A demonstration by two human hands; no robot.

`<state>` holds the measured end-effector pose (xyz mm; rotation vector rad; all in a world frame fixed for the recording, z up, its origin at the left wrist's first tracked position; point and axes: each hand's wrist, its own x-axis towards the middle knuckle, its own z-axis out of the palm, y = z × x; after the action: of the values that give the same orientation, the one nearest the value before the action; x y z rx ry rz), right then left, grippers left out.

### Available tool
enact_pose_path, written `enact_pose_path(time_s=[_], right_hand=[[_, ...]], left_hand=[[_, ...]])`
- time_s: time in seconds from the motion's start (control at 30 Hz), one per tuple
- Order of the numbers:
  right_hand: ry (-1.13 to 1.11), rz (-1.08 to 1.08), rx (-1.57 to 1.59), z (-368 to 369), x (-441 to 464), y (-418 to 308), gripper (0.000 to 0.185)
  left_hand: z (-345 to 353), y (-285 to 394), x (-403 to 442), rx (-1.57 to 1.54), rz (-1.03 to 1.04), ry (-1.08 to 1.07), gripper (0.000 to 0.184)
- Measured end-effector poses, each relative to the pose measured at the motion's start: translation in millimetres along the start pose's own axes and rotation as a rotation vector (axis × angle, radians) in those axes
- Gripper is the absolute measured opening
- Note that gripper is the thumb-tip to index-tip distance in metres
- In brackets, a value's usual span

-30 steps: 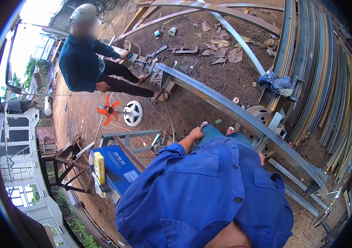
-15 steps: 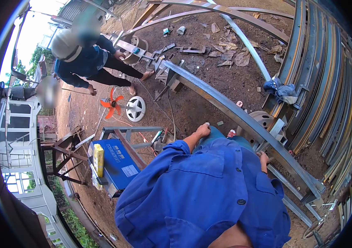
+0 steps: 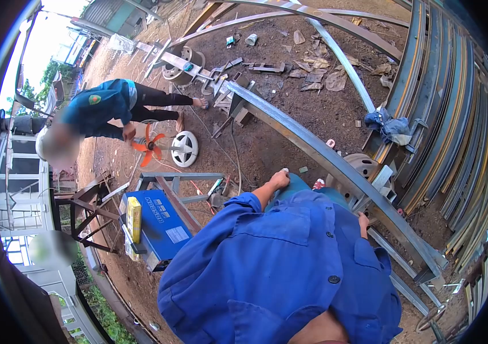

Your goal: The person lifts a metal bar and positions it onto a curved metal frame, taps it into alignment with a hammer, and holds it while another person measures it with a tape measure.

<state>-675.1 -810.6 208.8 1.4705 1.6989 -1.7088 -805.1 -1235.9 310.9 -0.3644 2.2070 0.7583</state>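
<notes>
My left hand (image 3: pixel 279 179) rests by my left thigh, its fingers curled together; whether anything is inside them is hidden. On the other side, my right hand (image 3: pixel 363 221) hangs at my right leg beside a long steel beam (image 3: pixel 327 157). Its fingers are too small and partly hidden to read. The beam runs diagonally past my legs, with its far end near a clamp-like metal piece (image 3: pixel 218 83) and a rusty wheel rim (image 3: pixel 361 165) beneath it. A blue BOSSCOM-like labelled welding machine (image 3: pixel 161 223) with a yellow box (image 3: pixel 134 219) on top stands to my left.
A co-worker (image 3: pixel 98 112) bends over at the upper left, a hand by an orange-bladed fan (image 3: pixel 149 145) with a white star-patterned base (image 3: pixel 185 149). Curved steel lengths (image 3: pixel 427 114) are piled at the right, with a blue cloth (image 3: pixel 388 125) on them. Cables cross the ground.
The co-worker has bent down from standing and moved a hand to the fan. My hands have stayed nearly in place. The view has shifted slightly.
</notes>
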Motion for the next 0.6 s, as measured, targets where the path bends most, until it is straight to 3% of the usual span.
enact_pose_path(time_s=[0.03,0.6], right_hand=[[-0.015,0.045,0.157,0.8,2.6,1.0,0.037],[0.040,0.111,0.198,11.4,-2.3,-6.8,0.037]], left_hand=[[-0.3,0.2,0.0,-0.009,-0.001,0.003,0.028],[-8.1,-0.2,2.2,-0.033,0.015,0.001,0.027]])
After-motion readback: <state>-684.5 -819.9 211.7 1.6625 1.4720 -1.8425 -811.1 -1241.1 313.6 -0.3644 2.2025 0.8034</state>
